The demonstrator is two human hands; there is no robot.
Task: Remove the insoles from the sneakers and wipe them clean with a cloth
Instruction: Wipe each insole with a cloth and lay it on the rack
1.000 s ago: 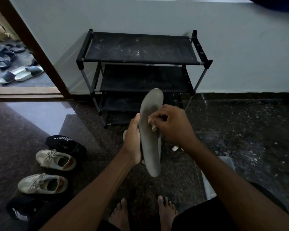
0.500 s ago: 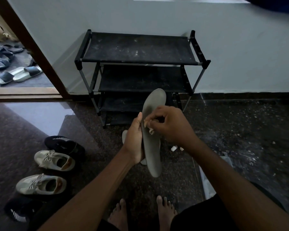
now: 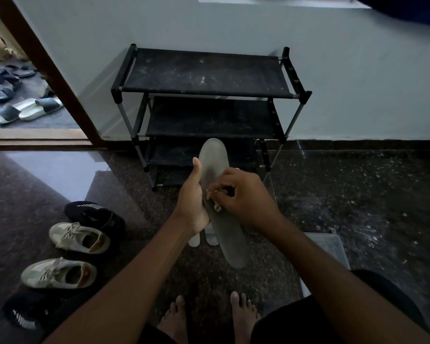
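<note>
The grey insole [image 3: 230,239] is held up in the middle of the view, above the floor [image 3: 358,207] and in front of the low shelves of the black rack [image 3: 204,73]. It stands nearly on end, its toe end far and up, its heel end near and leaning a little to the right. Both hands are on its middle part, one at each edge.

The left hand [image 3: 193,202] grips the insole from the left. Its thumb lies straight up along the left edge, its palm is against that edge, and its fingers are hidden behind the insole.

The right hand [image 3: 243,197] comes in from the right with its fingers curled in tight. They pinch a small pale cloth [image 3: 215,203] and press it on the face of the insole, just beside the left palm. Only a crumpled bit of the cloth shows under the fingertips.

Below the left hand, two pale insoles [image 3: 194,238] lie side by side on the floor, their far ends hidden by the hands. To the left, two white sneakers [image 3: 78,238] lie on the floor between two black shoes [image 3: 94,214]. A clear box [image 3: 330,247] sits near the right forearm.
</note>
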